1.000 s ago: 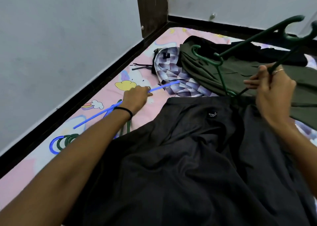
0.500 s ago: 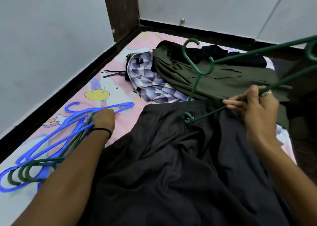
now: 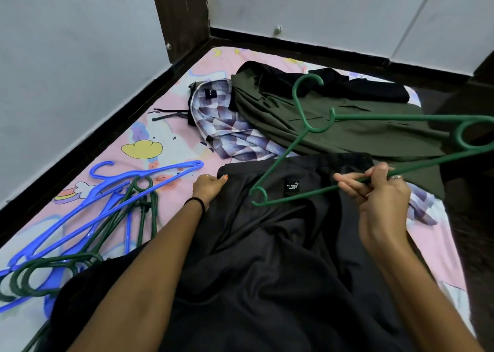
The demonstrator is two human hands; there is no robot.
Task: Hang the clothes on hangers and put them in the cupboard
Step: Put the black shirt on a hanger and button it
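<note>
Over the dark shirt [image 3: 267,258], hands: right [image 3: 379,199] grips green hanger [image 3: 307,194] (left [image 3: 208,186] touches cloth).

This is a home bedroom. A mattress [image 3: 171,143] under a pink sheet printed with clouds and rainbows fills the lower left and centre of the frame, tucked into a corner of plain pale walls [image 3: 66,57] with a dark skirting strip. Clothes [image 3: 347,127] lie spread over it at upper centre, and plastic hangers [image 3: 88,218] are heaped at lower left.
</note>
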